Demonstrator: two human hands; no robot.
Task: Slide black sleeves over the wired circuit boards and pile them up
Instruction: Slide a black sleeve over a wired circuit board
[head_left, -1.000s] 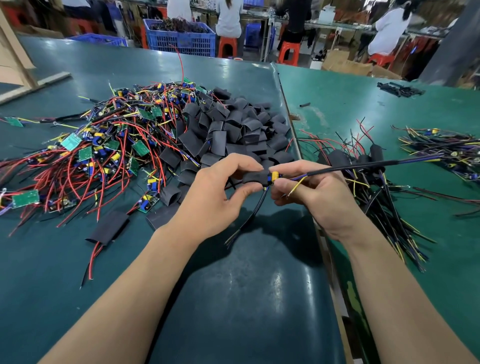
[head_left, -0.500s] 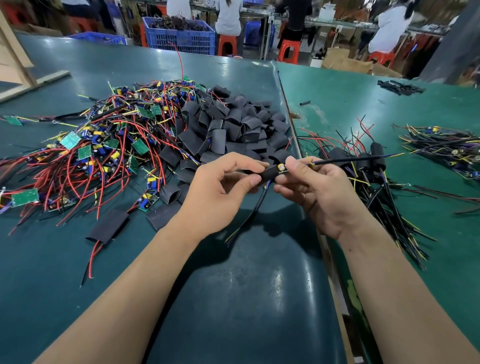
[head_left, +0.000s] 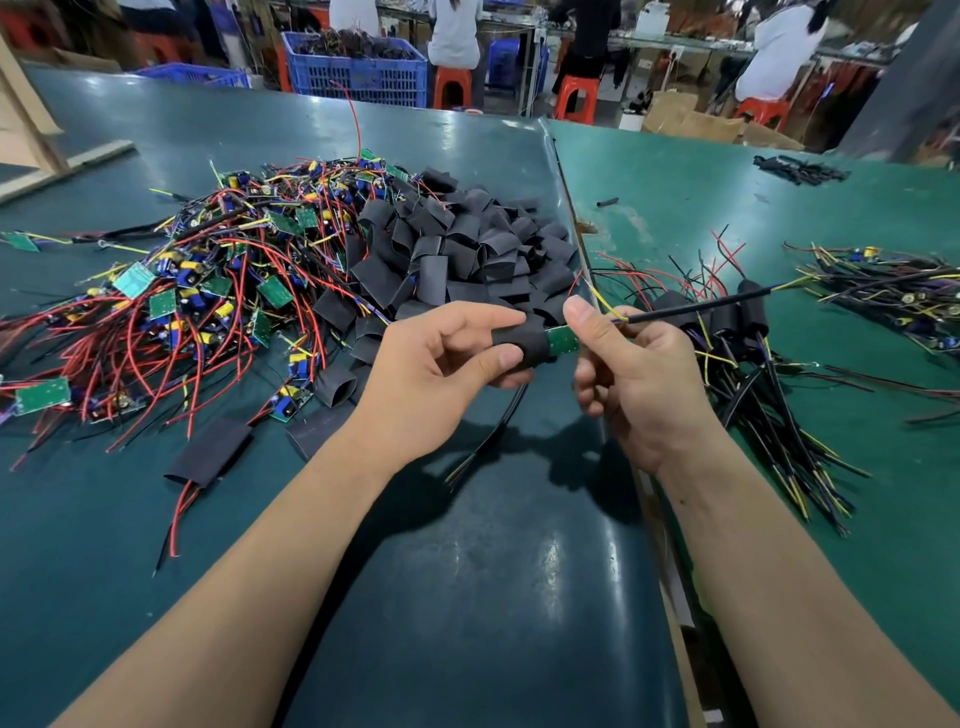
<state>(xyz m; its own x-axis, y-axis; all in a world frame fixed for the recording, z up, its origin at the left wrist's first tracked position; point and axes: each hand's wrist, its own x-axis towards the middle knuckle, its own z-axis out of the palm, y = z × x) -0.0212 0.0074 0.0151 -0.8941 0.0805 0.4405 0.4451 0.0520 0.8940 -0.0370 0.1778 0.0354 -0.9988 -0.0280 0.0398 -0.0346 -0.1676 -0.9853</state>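
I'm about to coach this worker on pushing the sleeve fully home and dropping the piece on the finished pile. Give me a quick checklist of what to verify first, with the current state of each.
1. Left hand grips the black sleeve: ok.
2. Right hand pinches the black cable near the board: ok.
3. Sleeve covers the whole circuit board: not ok, its green end sticks out on the right.
4. Board wires out of the sleeve's far end: ok, black leads hang below the left hand.
5. Finished pile within reach: ok, it lies just beyond the right hand.
6. Board seated straight inside the sleeve: cannot tell, hidden by sleeve and fingers.
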